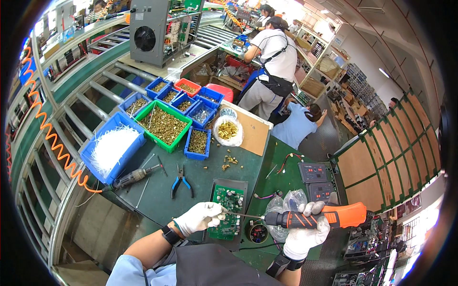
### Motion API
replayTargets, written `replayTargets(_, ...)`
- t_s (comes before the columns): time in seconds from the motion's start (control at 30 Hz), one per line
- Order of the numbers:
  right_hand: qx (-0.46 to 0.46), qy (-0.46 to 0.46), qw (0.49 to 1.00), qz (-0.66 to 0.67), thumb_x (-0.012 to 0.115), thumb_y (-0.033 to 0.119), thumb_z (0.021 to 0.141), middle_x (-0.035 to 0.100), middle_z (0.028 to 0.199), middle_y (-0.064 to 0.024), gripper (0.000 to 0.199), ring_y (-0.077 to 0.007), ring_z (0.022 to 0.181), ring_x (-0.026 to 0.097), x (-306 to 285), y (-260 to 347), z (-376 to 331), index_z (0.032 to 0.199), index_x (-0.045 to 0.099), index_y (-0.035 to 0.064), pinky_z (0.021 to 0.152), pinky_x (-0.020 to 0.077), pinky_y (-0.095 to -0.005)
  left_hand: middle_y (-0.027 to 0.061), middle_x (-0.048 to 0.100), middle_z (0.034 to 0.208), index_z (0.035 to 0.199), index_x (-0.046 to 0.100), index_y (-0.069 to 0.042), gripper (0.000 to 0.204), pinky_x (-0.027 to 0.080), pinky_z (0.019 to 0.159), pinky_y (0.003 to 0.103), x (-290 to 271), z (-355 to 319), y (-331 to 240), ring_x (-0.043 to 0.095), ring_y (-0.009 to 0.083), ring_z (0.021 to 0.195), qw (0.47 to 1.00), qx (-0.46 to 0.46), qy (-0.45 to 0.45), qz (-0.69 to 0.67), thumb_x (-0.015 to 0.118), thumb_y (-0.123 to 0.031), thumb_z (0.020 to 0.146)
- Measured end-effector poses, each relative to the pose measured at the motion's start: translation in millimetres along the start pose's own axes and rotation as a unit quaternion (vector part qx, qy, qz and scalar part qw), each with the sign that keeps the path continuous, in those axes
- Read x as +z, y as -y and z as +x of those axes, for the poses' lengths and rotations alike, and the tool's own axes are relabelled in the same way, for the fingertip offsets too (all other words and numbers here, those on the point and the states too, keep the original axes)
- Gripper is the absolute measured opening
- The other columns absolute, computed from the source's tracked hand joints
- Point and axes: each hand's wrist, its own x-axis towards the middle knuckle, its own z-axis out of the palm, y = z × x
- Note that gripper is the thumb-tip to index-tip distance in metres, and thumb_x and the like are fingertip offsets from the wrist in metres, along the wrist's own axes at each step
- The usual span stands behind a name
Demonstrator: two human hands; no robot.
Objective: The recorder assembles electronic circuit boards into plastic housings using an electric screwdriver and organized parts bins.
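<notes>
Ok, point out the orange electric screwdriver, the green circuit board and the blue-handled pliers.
orange electric screwdriver [315, 218], head view, on its black-and-orange grip.
green circuit board [228, 209], head view, board's middle.
blue-handled pliers [181, 182], head view, at the pivot.

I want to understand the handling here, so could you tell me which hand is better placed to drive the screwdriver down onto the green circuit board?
Probably the right hand: it grips the orange screwdriver, while the left hand pinches its tip over the green circuit board.

I have a single view, from the left of two fisheye cameras on my head, looking steeply down and forward over the green workbench [200, 183]. The bench sits close below; farther off, the roller conveyor [102, 90] and shelving curve toward the black rim.
</notes>
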Motion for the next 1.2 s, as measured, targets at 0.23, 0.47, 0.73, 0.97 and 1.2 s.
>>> replayTargets(0.23, 0.037, 0.103, 0.994, 0.001, 0.064, 0.019, 0.077, 0.051, 0.082, -0.0079, 0.032, -0.0189, 0.073, 0.050, -6, 4, 5, 0.099, 0.049, 0.0007, 0.073, 0.0416, -0.0352, 0.0096, 0.062, 0.084, 0.100, 0.059, 0.003, 0.029, 0.041, 0.051, 0.021, -8, -3, -3, 0.054, 0.0108, 0.063, 0.996, -0.070, 0.011, 0.048, 0.062, -0.025, 0.093)
replayTargets(0.47, -0.066, 0.063, 0.990, -0.106, 0.064, 0.009, 0.075, 0.056, 0.084, -0.0093, 0.033, -0.0203, 0.073, 0.055, 6, -8, 23, 0.103, 0.050, 0.0006, 0.073, 0.0449, -0.0398, 0.0236, 0.041, 0.141, 0.136, 0.041, 0.003, 0.082, 0.029, 0.109, 0.045, -13, 27, -8, 0.036, 0.0376, 0.133, 0.657, 0.222, -0.107, 0.713, 0.067, -0.050, 0.079)
replayTargets(0.73, -0.061, 0.066, 0.976, -0.198, 0.055, -0.005, 0.078, 0.058, 0.088, -0.0101, 0.064, -0.0195, 0.077, 0.059, -10, -54, 33, 0.137, 0.031, -0.0004, 0.079, 0.0511, -0.0428, 0.0198, 0.029, 0.149, 0.143, 0.031, 0.001, 0.102, 0.017, 0.111, 0.056, -18, 33, 6, 0.023, 0.0390, 0.140, 0.466, 0.130, -0.081, 0.872, 0.069, -0.060, 0.071)
replayTargets(0.97, -0.027, 0.053, 0.980, -0.191, 0.055, -0.010, 0.076, 0.058, 0.088, -0.0105, 0.065, -0.0196, 0.076, 0.059, -19, -82, 31, 0.136, 0.032, -0.0003, 0.077, 0.0515, -0.0410, 0.0185, 0.029, 0.150, 0.143, 0.032, 0.001, 0.100, 0.015, 0.112, 0.056, -18, 34, 3, 0.021, 0.0370, 0.141, 0.497, 0.121, -0.079, 0.855, 0.070, -0.057, 0.071)
replayTargets(1.2, -0.031, 0.066, 0.963, -0.260, 0.058, 0.003, 0.084, 0.056, 0.091, -0.0084, 0.061, -0.0183, 0.080, 0.056, -15, -89, 34, 0.138, 0.030, 0.0016, 0.080, 0.0494, -0.0392, 0.0188, 0.029, 0.149, 0.142, 0.033, 0.001, 0.099, 0.015, 0.112, 0.057, -20, 31, 2, 0.022, 0.0371, 0.140, 0.514, 0.131, -0.082, 0.844, 0.071, -0.055, 0.071)
